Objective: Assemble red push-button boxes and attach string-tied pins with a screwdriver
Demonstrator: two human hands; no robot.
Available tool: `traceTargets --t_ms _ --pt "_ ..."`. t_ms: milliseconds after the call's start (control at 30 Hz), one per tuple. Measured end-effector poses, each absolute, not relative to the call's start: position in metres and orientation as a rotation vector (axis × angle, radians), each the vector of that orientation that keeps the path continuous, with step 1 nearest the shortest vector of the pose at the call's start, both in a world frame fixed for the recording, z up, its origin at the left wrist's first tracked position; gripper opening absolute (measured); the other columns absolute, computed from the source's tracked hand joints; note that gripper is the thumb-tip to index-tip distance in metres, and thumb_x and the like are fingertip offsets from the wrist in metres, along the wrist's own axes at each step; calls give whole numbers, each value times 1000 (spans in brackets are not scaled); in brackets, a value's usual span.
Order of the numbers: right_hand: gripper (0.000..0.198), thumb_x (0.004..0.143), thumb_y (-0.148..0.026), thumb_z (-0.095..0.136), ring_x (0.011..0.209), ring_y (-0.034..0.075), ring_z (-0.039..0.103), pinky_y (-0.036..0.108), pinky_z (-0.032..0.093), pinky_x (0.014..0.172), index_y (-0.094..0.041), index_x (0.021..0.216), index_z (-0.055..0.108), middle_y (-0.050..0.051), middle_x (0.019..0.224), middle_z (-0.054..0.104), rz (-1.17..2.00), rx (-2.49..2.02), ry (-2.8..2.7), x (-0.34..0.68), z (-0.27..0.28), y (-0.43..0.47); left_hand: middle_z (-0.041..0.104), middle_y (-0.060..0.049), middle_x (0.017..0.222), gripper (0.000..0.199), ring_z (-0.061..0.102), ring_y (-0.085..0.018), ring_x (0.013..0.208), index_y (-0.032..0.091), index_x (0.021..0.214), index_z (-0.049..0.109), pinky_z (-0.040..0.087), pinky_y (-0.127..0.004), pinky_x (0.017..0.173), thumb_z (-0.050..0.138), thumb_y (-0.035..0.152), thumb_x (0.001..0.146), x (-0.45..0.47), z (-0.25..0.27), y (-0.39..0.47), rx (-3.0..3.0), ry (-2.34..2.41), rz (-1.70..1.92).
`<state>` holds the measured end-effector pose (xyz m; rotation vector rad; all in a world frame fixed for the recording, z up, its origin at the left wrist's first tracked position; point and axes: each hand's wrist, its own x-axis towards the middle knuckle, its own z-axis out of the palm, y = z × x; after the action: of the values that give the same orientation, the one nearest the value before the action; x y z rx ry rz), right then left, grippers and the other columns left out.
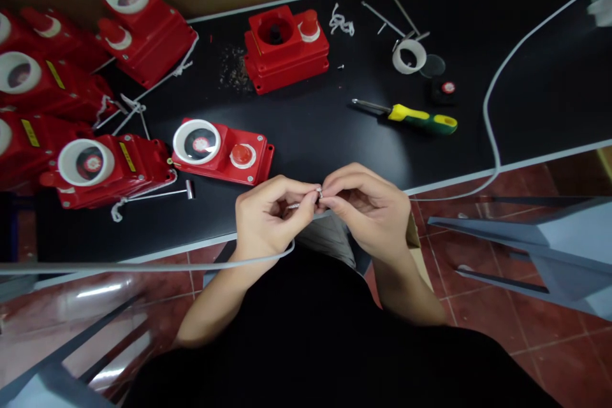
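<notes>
My left hand (pixel 275 213) and my right hand (pixel 370 207) meet fingertip to fingertip above the table's front edge. Both pinch at a small, shiny metal-looking piece (pixel 320 193), mostly covered by the fingers. A short stretch of white cord (pixel 293 206) shows inside the curl of my left hand. Just beyond that hand lies a red box (pixel 222 152) with a white-ringed round window and a red knob; a small brass-coloured loop (pixel 169 160) sticks out at its left end.
A red housing (pixel 287 51) with an open round socket stands farther back, beside dark crumbs. Several red boxes (pixel 146 38) crowd the left, with cords and small metal hammers (pixel 162 194). A yellow-green screwdriver (pixel 423 120), a white ring (pixel 409 57) and a clear disc (pixel 433 65) lie right.
</notes>
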<state>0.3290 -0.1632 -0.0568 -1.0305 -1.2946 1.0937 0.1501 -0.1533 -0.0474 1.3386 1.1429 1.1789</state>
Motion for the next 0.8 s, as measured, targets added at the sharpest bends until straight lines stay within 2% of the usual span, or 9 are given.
traceTargets --t_ms 233,433,800 --pt "16 101 -16 83 86 18 74 34 67 73 -32 102 86 3 100 78 1080 -1009 -1345 333 -59 -162 87 -4 84 6 82 -15 71 19 100 89 62 -21 65 84 23 99 148 -46 -154 1390 1162 1155" --pt "16 99 -8 83 88 15 72 28 64 76 -24 99 84 2 97 77 1011 -936 -1402 333 -60 -160 85 -2 80 4 79 -12 66 18 96 87 57 -18 59 83 18 96 150 -48 -150 1455 1108 1219" --pt "19 99 -3 80 91 10 71 22 64 79 -21 102 81 0 100 74 998 -940 -1403 331 -60 -159 84 -2 80 5 75 -10 64 17 95 86 55 -17 58 83 13 95 148 -48 -149 1547 1081 1255"
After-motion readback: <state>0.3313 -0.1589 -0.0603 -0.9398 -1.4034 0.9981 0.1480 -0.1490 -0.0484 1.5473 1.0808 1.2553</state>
